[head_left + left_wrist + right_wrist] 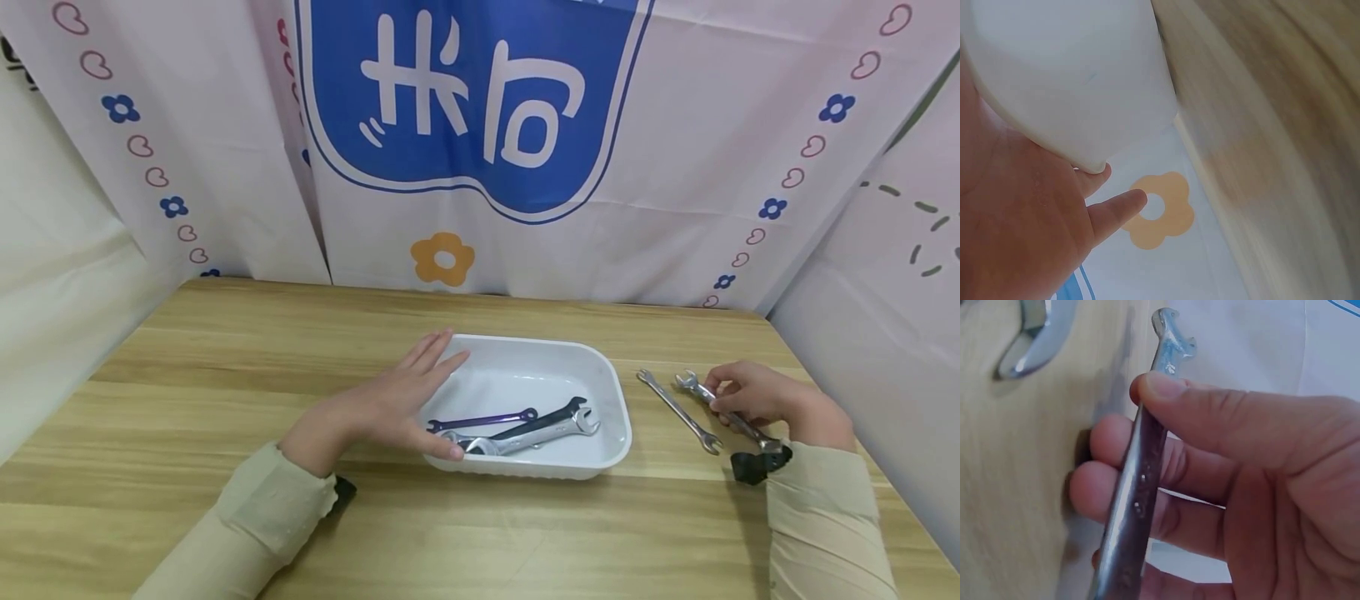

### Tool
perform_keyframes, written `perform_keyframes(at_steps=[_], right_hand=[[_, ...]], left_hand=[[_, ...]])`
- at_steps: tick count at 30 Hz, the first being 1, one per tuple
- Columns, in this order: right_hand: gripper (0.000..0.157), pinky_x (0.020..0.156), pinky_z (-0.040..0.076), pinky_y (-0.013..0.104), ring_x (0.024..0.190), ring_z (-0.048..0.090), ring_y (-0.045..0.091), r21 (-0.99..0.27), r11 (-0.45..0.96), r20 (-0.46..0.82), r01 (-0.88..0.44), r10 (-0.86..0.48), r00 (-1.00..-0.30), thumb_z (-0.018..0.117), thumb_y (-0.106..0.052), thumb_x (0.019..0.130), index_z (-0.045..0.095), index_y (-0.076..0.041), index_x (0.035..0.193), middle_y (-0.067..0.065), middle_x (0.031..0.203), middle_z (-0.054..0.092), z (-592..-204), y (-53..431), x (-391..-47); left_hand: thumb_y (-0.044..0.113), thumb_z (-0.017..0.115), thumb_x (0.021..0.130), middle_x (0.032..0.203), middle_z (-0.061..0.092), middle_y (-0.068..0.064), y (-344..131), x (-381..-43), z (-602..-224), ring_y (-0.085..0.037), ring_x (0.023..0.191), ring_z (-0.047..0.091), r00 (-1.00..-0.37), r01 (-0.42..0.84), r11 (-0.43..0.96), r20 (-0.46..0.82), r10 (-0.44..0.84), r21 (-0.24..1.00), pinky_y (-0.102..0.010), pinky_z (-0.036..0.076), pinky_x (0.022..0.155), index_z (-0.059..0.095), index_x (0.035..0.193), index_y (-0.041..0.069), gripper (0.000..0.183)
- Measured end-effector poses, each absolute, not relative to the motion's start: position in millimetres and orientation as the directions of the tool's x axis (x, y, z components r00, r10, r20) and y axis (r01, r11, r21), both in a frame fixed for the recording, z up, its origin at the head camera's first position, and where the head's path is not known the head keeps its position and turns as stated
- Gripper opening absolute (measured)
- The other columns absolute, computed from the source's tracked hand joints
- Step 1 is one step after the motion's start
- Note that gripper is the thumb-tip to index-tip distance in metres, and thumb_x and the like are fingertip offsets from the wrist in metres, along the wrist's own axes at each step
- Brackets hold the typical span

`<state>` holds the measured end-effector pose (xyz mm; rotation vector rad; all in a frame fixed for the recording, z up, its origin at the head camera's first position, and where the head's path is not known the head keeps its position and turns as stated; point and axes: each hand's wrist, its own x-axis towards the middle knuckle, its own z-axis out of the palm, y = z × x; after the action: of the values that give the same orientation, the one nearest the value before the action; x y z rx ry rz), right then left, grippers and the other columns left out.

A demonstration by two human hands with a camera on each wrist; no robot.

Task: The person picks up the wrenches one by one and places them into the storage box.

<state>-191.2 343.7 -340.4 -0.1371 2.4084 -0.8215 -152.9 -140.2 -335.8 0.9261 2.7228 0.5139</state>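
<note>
Right hand (757, 400) near table's right edge, fingers and thumb curled round a silver wrench (726, 412), pinching the shank; thumb (1210, 406) over the top, fingers (1107, 481) underneath in right wrist view. Wrench long axis diagonal, open-end head (1174, 337) pointing away and left, other end toward the sleeve. Second silver wrench (678, 411) flat on wooden table (187, 417) just left, roughly parallel, untouched. Left hand (390, 404) flat, fingers straight and together, resting against left rim of white tray (611, 392), holding nothing. Inside tray: purple wrench (483, 419), black wrench (543, 420), silver one (525, 438), lying mostly left-right. Printed cloth backdrop (480, 125) behind.
</note>
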Motion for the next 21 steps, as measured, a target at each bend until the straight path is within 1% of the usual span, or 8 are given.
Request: perform_keyframes(at_steps=[2, 5, 13, 17, 21], right_hand=[[0.01, 0.047, 0.043, 0.025, 0.057, 0.055, 0.015, -0.586, 0.804, -0.506, 0.102, -0.266, -0.82, 0.051, -0.005, 0.09, 0.051, 0.001, 0.098, 0.003, 0.066, 0.058, -339.6, 344.1, -191.1], [0.009, 0.047, 0.041, 0.024, 0.056, 0.053, 0.014, -0.58, 0.811, -0.492, 0.083, -0.267, -0.829, 0.05, -0.005, 0.091, 0.052, 0.001, 0.098, 0.003, 0.066, 0.057, -338.3, 345.2, -191.5], [0.009, 0.051, 0.044, 0.026, 0.057, 0.054, 0.014, -0.556, 0.825, -0.35, -0.102, -0.344, -0.871, 0.053, -0.005, 0.089, 0.053, 0.001, 0.095, 0.005, 0.065, 0.058, -333.8, 346.5, -191.7], [0.007, 0.053, 0.041, 0.025, 0.055, 0.051, 0.012, -0.513, 0.841, -0.272, -0.17, -0.348, -0.897, 0.055, -0.007, 0.089, 0.055, -0.001, 0.094, 0.004, 0.063, 0.057, -329.2, 344.1, -190.8], [0.007, 0.053, 0.039, 0.025, 0.055, 0.048, 0.011, -0.462, 0.864, -0.229, -0.201, -0.335, -0.914, 0.055, -0.008, 0.09, 0.056, -0.003, 0.094, 0.002, 0.062, 0.055, -324.2, 339.8, -189.9]], left_hand=[[0.084, 0.054, 0.06, 0.153, -0.021, 0.005, -140.1, -152.9, -335.9, -0.022, 0.142, -0.016, -0.778, 0.544, 0.741, -0.092, 0.621, 0.394, -0.056, 0.02, 0.11, 0.001, 0.149, 0.03, 0.117], [0.084, 0.054, 0.06, 0.153, -0.021, 0.005, -140.1, -152.9, -336.5, -0.023, 0.142, -0.015, -0.779, 0.545, 0.741, -0.089, 0.62, 0.393, -0.056, 0.02, 0.11, 0.003, 0.15, 0.028, 0.118], [0.086, 0.052, 0.059, 0.154, -0.021, 0.003, -140.1, -152.9, -336.8, -0.022, 0.142, -0.016, -0.779, 0.544, 0.742, -0.092, 0.62, 0.392, -0.055, 0.019, 0.11, 0.004, 0.15, 0.025, 0.12], [0.085, 0.052, 0.059, 0.154, -0.02, 0.003, -139.8, -153.1, -336.6, -0.023, 0.142, -0.015, -0.778, 0.546, 0.74, -0.09, 0.622, 0.392, -0.056, 0.019, 0.11, 0.004, 0.15, 0.025, 0.119], [0.085, 0.052, 0.06, 0.154, -0.02, 0.003, -139.8, -152.9, -336.3, -0.023, 0.142, -0.015, -0.778, 0.546, 0.742, -0.092, 0.621, 0.389, -0.056, 0.02, 0.11, 0.004, 0.15, 0.025, 0.119]])
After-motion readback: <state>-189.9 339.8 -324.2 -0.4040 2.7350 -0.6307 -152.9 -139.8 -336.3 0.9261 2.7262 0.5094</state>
